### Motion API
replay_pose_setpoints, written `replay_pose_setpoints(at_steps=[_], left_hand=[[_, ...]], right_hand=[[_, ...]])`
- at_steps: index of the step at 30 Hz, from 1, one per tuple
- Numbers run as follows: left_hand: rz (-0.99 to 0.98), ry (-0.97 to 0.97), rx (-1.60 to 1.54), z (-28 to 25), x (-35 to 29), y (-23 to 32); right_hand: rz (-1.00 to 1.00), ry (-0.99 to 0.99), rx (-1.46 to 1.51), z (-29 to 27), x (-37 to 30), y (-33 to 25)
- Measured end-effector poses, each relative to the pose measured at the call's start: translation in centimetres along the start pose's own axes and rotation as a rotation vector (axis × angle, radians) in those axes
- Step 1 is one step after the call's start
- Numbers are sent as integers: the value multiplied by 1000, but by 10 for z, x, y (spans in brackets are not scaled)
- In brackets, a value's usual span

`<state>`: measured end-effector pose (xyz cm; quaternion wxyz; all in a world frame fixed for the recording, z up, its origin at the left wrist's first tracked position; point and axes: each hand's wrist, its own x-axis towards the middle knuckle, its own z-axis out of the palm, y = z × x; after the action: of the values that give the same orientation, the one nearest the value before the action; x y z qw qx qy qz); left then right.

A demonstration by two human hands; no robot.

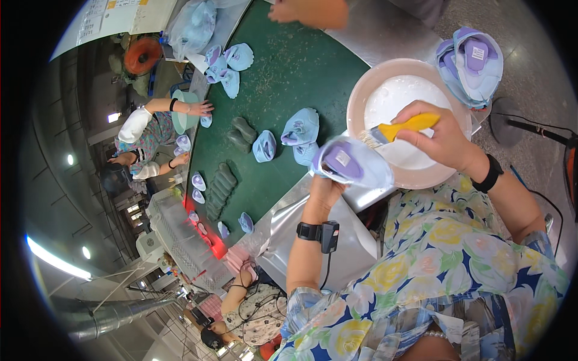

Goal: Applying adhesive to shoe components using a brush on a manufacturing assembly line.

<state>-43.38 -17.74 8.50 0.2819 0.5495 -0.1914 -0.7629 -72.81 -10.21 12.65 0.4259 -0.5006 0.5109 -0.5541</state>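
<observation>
My left hand [327, 191] grips a light blue shoe upper [374, 168] from below, its purple inner sole with a white label facing up. In my right hand [442, 137] is a paintbrush [415, 124] with a yellow handle. Its pale bristles are at the upper's edge; whether they touch it I cannot tell. Both hands are beside a pinkish basin [359, 90] holding white liquid [402, 90], the brush above the basin's near left part. Left of the upper, more blue uppers [301, 126] lie on a green work surface [280, 66].
A stack of blue uppers [469, 66] stands right of the basin. Dark grey foot-shaped pieces [221, 189] lie on the green surface. Another person's arm [319, 12] reaches in at the top. A co-worker [147, 129] handles uppers across the surface; another person [253, 304] sits at lower left.
</observation>
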Motion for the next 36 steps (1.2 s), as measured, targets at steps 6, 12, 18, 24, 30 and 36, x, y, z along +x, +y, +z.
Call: replay_pose_setpoints(at_steps=[6,12,18,24,30,36], left_hand=[[-363,-441,-254,39,-27,-38],[-486,-445,-278,43,-26,-39],[-283,-271,-271,33,-27,-33],[-147,-239,8,14,-14,-23],[20,-408,-292,22,-25,2],[34,-242,3,20,-5,-10]], right_hand=[[-400,-302,5,26,7,-10],[-402,-337,-212,22,17,9],[25,-469,-265,-5,26,-10],[-203,-229,-219,11,29,-9],[-196,-375,-356,-2,19,-3],[-377,-190,-273,20,43,-22]])
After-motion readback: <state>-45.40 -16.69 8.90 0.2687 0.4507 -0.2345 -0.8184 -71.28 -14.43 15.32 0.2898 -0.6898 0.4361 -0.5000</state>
